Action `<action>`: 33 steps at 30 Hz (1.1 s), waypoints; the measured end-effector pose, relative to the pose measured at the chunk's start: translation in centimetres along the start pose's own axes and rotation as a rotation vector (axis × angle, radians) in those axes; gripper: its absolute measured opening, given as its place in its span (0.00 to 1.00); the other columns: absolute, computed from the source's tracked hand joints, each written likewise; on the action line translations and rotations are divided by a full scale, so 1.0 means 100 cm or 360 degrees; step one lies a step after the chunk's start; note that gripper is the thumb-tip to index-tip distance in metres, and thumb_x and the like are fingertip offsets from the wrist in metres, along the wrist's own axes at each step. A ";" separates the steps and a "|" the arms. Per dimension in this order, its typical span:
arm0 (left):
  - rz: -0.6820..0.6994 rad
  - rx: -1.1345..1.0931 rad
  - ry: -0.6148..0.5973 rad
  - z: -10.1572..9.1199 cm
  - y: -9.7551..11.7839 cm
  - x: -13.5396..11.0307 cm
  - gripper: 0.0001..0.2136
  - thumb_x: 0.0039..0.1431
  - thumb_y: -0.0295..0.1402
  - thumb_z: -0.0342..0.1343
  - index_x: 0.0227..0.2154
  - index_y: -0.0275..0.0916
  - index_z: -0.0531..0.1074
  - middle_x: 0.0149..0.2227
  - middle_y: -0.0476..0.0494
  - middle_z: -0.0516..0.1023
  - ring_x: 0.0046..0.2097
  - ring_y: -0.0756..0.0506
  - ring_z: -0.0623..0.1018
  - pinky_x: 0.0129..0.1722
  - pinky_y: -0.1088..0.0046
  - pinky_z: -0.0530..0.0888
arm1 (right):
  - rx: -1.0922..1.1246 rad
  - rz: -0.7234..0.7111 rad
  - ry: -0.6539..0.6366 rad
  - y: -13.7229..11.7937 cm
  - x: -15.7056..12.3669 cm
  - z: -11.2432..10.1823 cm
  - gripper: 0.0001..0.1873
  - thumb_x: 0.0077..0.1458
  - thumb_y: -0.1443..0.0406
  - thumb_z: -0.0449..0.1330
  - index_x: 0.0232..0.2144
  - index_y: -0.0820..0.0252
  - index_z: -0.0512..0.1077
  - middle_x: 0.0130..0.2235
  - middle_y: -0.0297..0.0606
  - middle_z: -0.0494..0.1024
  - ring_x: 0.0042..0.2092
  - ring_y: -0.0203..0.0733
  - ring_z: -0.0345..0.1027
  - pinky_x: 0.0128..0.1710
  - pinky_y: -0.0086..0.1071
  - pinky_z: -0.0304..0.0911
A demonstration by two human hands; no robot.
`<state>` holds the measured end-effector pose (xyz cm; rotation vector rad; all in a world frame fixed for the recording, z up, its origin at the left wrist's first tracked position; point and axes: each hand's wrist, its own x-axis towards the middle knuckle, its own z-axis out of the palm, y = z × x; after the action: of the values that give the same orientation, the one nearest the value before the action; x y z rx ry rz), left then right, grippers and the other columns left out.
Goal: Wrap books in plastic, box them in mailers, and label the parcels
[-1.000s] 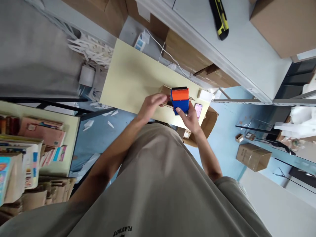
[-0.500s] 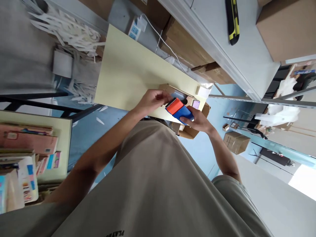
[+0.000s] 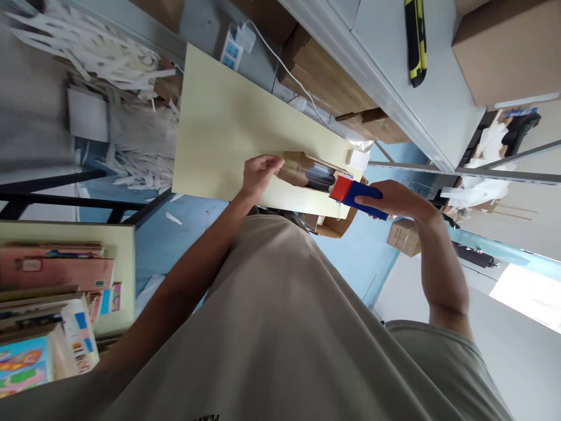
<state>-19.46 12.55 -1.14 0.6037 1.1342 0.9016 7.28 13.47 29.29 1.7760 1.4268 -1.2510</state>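
Hands, head view: left hand (image 3: 258,173) has its fingers curled over the left end of the parcel (image 3: 307,171), holding it on the desk (image 3: 219,128). Parcel is brown cardboard, closed, top glossy with clear tape; contents hidden. Right hand (image 3: 394,199) grips the dispenser (image 3: 353,192) by its blue body, with the orange head touching the parcel's right end at the desk edge. Right elbow is bent. Box (image 3: 337,225) below the desk: contents cannot be told.

Bright, even daylight with glare at lower right, motion blur at left, wide-angle edge distortion.
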 end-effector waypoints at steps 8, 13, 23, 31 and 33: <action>-0.0124 -0.0038 0.0100 0.021 -0.057 0.026 0.13 0.63 0.42 0.76 0.31 0.40 0.81 0.29 0.47 0.81 0.33 0.48 0.75 0.36 0.69 0.73 | -0.0176 0.0048 0.0124 -0.030 0.017 -0.003 0.39 0.67 0.28 0.66 0.25 0.52 0.76 0.23 0.39 0.78 0.25 0.44 0.72 0.31 0.39 0.61; -0.0169 0.0001 0.0184 0.034 -0.079 0.030 0.04 0.64 0.32 0.73 0.35 0.40 0.83 0.35 0.45 0.87 0.37 0.47 0.81 0.43 0.69 0.78 | -0.0382 0.0170 0.0120 -0.042 0.031 -0.002 0.39 0.69 0.29 0.65 0.24 0.52 0.72 0.22 0.40 0.78 0.26 0.45 0.71 0.31 0.40 0.60; 0.0314 0.0477 0.0275 0.036 -0.120 0.029 0.28 0.73 0.56 0.69 0.64 0.43 0.80 0.54 0.32 0.82 0.54 0.36 0.85 0.59 0.56 0.84 | -0.0651 0.0395 0.0013 -0.064 0.030 0.001 0.34 0.75 0.34 0.60 0.31 0.54 0.75 0.32 0.44 0.86 0.36 0.50 0.80 0.38 0.39 0.64; 0.0622 0.0431 -0.0383 0.025 -0.093 0.004 0.31 0.80 0.50 0.60 0.78 0.47 0.66 0.68 0.30 0.77 0.62 0.34 0.85 0.63 0.52 0.86 | -0.0670 0.0317 0.0057 -0.068 0.028 0.003 0.34 0.75 0.35 0.60 0.35 0.57 0.80 0.31 0.44 0.84 0.33 0.49 0.78 0.39 0.40 0.63; 0.0622 0.0496 -0.0521 0.023 -0.079 0.005 0.41 0.75 0.52 0.68 0.82 0.48 0.59 0.72 0.28 0.74 0.65 0.32 0.84 0.65 0.50 0.85 | -0.0706 0.0269 0.0077 -0.070 0.029 0.004 0.35 0.74 0.35 0.59 0.37 0.58 0.82 0.30 0.45 0.83 0.35 0.51 0.78 0.40 0.41 0.65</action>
<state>-14.86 8.93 -7.01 1.2145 0.8762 0.9174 0.53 16.55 27.49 1.5865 1.4141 -0.7382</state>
